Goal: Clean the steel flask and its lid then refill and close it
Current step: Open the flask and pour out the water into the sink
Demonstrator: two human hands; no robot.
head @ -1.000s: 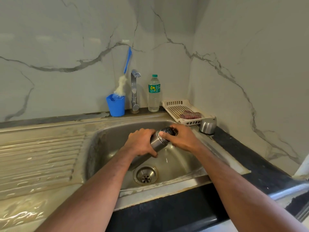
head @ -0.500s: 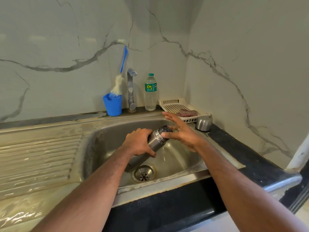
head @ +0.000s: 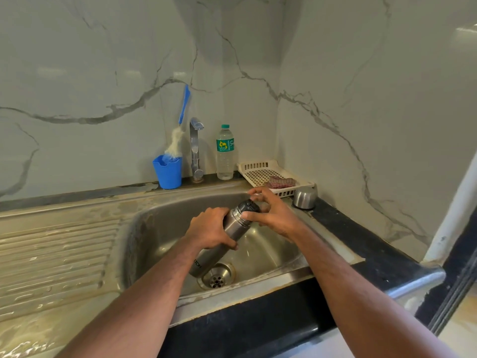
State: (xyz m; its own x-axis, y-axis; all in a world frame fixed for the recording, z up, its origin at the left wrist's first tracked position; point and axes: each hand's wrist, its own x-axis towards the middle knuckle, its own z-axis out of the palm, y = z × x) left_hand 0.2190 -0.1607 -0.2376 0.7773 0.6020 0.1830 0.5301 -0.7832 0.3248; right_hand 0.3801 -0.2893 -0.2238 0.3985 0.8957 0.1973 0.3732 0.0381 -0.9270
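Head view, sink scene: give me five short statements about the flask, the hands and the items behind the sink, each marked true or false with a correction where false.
1. The left hand grips the steel flask around its body. True.
2. The flask stands upright on the counter. False: it is held tilted over the sink, base near the drain.
3. The right hand is at the flask's dark stopper. True.
4. The blue cup holds a bottle brush. True.
5. The steel cup lid lies inside the white tray. False: it sits on the dark counter beside the tray; a folded cloth lies in the tray.
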